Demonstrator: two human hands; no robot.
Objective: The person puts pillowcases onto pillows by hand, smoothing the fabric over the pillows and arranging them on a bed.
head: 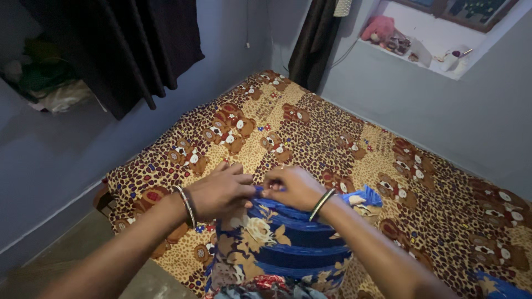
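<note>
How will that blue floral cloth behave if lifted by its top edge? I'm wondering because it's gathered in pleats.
The blue floral cloth is probably floppy: it sags in soft folds. It likely weighs little, since the left hand and right hand pinch it with fingertips only. Pleats may slip apart.

No labels, signs or screens can be seen here. On the white window shelf (438, 41) in the far corner, near a pink soft toy (378, 27), stands one small white box (422, 52) that looks like a pack, tilted a bit. It is too small and far off to tell more about it.
</note>
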